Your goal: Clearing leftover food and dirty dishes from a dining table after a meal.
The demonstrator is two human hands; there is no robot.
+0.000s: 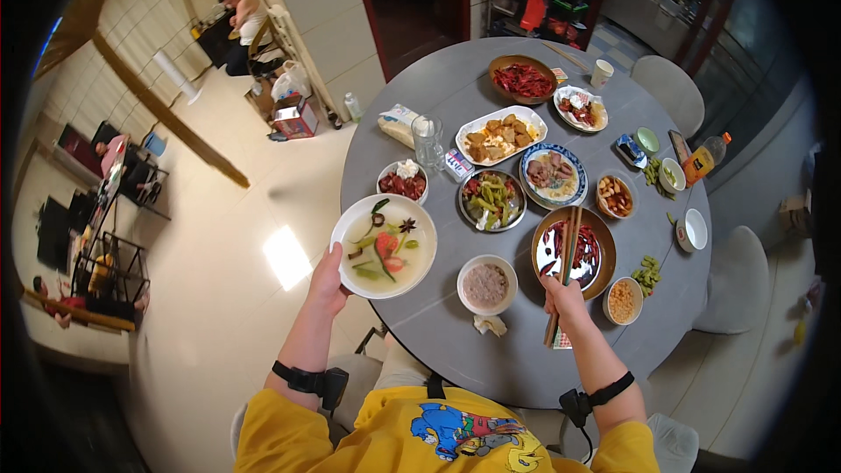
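My left hand (328, 285) grips the near-left rim of a large white bowl (427, 250) of pale broth with green and red pieces and a star anise, held beside the table's left edge. In my right hand (563, 298) is a bundle of chopsticks (571, 241). Their far ends reach over a brown bowl (611, 252) of dark liquid and red chilies. Between my hands sit a bowl of greyish-pink porridge (486, 309) and a crumpled napkin (490, 325). A small bowl of peanuts (638, 307) stands right of my right hand.
The round grey table (420, 328) carries several dishes, including an oval plate (464, 151) and a metal plate (464, 206). A glass (427, 144) and an orange drink bottle (706, 159) stand near opposite edges. Grey chairs (736, 280) are at the right. Other people sit farther left.
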